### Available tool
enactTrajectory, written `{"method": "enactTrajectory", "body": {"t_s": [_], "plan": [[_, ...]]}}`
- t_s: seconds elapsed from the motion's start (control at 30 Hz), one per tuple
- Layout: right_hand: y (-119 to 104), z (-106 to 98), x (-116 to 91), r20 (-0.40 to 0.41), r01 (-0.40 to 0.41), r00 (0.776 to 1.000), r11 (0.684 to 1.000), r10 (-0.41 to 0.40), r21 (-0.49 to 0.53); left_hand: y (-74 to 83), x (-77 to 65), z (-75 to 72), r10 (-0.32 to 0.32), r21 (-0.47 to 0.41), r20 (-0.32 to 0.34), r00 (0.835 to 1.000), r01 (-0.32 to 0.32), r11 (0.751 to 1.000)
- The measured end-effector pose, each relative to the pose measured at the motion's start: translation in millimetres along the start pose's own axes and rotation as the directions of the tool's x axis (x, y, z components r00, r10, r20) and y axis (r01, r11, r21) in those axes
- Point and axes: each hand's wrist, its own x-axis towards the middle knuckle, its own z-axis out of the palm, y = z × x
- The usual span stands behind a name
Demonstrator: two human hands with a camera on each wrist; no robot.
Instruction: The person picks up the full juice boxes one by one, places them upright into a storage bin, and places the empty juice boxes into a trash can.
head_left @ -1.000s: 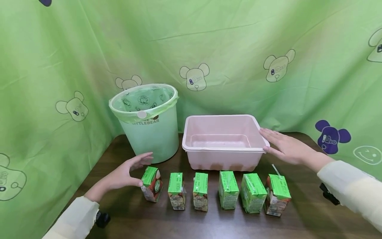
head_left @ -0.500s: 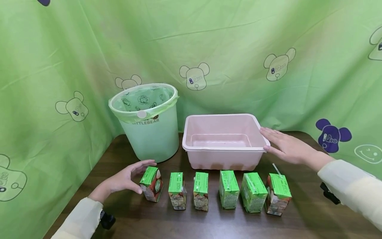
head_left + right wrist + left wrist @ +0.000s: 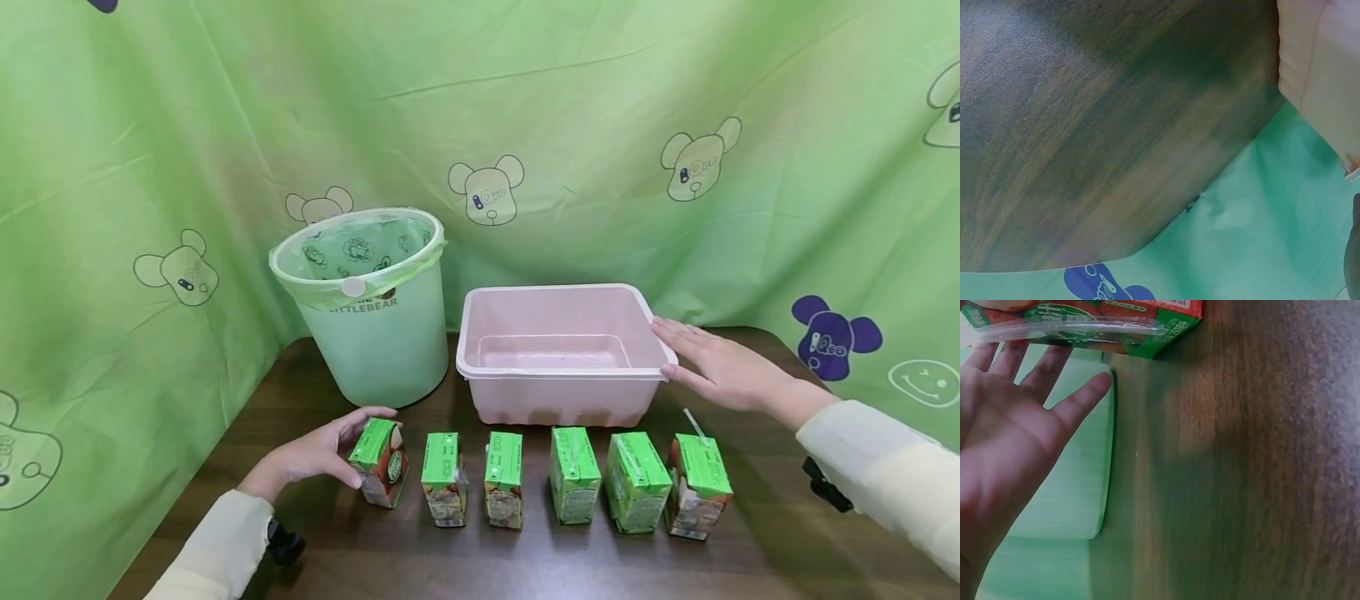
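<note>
My left hand (image 3: pixel 318 454) is spread around the leftmost drink carton (image 3: pixel 380 462), thumb at its near left edge and fingers reaching behind it. A gap shows between palm and carton. In the left wrist view the fingers (image 3: pixel 1047 369) are fairly straight, reaching to this carton (image 3: pixel 1129 328) with a wrapped straw on its side; the thumb is out of sight. My right hand (image 3: pixel 720 367) lies with straight fingers against the right rim of a pink plastic bin (image 3: pixel 562 400). Only part of the bin (image 3: pixel 1316 62) appears in the right wrist view.
Several more green-topped cartons stand in a row, including one (image 3: pixel 445 479) beside the leftmost and one (image 3: pixel 699 487) at the right with a straw sticking up. A green lined bucket (image 3: pixel 382 350) stands back left. A green curtain (image 3: pixel 585 167) hangs behind the dark table (image 3: pixel 442 567).
My left hand has moved right and slightly nearer, closing in around the leftmost carton. My right hand stays at the pink bin's rim, and the cartons stand where they were.
</note>
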Motion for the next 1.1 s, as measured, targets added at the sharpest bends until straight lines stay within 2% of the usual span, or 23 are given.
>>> {"method": "enactTrajectory", "body": {"t_s": [0.2, 0.37, 0.6, 0.83, 1.1], "plan": [[-0.7, -0.7, 0.0, -0.004, -0.003, 1.000, 1.000, 0.003, 0.009, -4.1, 5.0, -0.6, 0.020, -0.081, 0.066, 0.998, -0.015, 0.997], [-0.6, -0.3, -0.1, -0.014, 0.006, 1.000, 1.000, -0.006, 0.002, -5.8, 7.2, 1.1, 0.017, -0.082, 0.083, 0.996, -0.010, 0.997], [-1.9, -0.4, -0.9, -0.016, 0.015, 1.000, 1.000, -0.015, 0.000, -7.5, 8.5, 1.8, 0.038, -0.055, 0.060, 0.997, -0.034, 0.998], [-2.8, -0.9, -0.9, -0.019, 0.015, 1.000, 1.000, -0.015, 0.003, -6.2, 8.8, 4.5, 0.049, -0.029, 0.010, 0.999, -0.049, 0.998], [-2.3, -2.2, -0.2, -0.003, 0.024, 1.000, 1.000, -0.024, -0.010, -4.8, 5.0, 4.2, 0.096, -0.003, -0.044, 0.994, -0.097, 0.995]]}}
